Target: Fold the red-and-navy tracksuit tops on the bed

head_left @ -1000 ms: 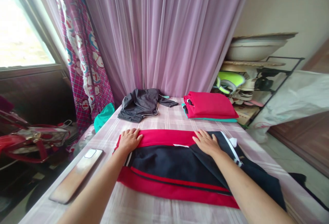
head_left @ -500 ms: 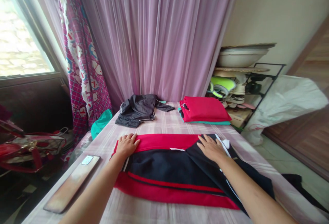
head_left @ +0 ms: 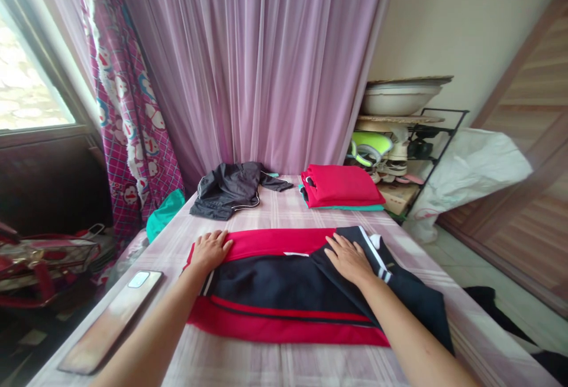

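A red and black track jacket (head_left: 275, 286) lies partly folded across the bed-like surface in front of me. Its dark, white-striped sleeve (head_left: 412, 292) trails off toward the right. My left hand (head_left: 210, 251) rests flat on the jacket's upper left corner, fingers spread. On the upper right part, where black fabric crosses the red, my right hand (head_left: 349, 257) presses down with its fingers apart. Neither hand grips the cloth. Beyond the jacket, a crumpled black garment (head_left: 228, 190) with white piping sits at the left, and a folded red garment (head_left: 341, 186) lies on something teal at the right.
A phone (head_left: 110, 322) lies face down by the left edge of the plaid sheet (head_left: 248, 366). Purple curtains (head_left: 266, 67) hang behind. At the right stand a rack with a white basin (head_left: 402, 100) and shoes, and a white plastic bag (head_left: 470, 168).
The whole view has shifted, so everything sits a little further left. Both hands stay on the jacket in nearly the same places, and its layout looks almost unchanged.
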A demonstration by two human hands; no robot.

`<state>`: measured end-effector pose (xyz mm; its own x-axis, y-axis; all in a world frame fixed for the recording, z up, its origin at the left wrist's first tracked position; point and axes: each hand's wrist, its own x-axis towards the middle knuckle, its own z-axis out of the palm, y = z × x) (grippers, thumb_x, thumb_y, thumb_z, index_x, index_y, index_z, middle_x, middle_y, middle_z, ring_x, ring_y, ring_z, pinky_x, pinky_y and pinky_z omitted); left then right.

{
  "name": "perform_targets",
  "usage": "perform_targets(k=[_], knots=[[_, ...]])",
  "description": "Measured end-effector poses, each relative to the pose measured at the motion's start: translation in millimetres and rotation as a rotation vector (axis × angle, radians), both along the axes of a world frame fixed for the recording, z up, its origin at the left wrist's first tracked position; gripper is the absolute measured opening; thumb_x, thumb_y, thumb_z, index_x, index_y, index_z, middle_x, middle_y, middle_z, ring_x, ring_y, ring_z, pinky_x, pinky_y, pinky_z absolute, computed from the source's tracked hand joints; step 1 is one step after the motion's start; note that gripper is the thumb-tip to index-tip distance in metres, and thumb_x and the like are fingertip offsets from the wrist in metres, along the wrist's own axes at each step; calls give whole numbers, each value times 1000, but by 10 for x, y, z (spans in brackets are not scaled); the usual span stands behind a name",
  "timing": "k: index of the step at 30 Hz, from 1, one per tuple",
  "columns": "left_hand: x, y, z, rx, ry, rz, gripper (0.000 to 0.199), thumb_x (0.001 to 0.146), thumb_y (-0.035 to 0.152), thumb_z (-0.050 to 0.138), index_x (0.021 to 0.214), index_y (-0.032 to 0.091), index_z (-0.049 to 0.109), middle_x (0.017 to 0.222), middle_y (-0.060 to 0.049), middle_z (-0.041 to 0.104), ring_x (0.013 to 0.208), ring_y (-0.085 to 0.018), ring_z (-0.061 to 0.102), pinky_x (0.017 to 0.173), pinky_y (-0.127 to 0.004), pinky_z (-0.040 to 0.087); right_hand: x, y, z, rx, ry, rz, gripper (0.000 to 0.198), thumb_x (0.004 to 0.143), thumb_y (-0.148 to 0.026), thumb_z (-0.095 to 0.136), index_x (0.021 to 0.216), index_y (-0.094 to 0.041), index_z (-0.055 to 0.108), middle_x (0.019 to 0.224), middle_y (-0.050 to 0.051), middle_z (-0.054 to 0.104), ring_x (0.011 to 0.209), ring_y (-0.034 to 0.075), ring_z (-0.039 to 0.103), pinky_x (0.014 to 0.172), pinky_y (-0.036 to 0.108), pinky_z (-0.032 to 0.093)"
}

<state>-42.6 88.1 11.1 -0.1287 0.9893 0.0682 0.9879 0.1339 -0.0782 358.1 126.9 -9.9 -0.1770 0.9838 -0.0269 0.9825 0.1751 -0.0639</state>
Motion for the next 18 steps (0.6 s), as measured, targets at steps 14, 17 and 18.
perform_targets(k=[14, 17, 18], knots=[[-33, 17, -19, 5, -65, -4, 55, 96, 49, 32, 143, 24, 48, 147, -11, 51, 132, -31, 47, 108, -48, 34, 41, -19, -103, 199, -35, -10, 47, 96, -29, 34, 135, -19, 59, 141, 10, 57, 130, 24, 51, 110, 39, 34], [-96, 64, -37, -40, -112, 29, 57, 96, 47, 32, 147, 24, 42, 154, -10, 42, 141, -29, 39, 112, -49, 30, 36, -16, -124, 241, -25, -4, 45, 95, -27, 36, 131, -20, 62, 138, 11, 59, 128, 24, 53, 108, 38, 36], [-121, 70, -45, -48, -122, 39, 57, 96, 45, 32, 148, 24, 40, 156, -10, 39, 142, -29, 36, 113, -50, 30, 33, -16, -125, 250, -17, -6, 44, 95, -27, 37, 130, -20, 63, 138, 11, 60, 127, 24, 53, 108, 38, 36]])
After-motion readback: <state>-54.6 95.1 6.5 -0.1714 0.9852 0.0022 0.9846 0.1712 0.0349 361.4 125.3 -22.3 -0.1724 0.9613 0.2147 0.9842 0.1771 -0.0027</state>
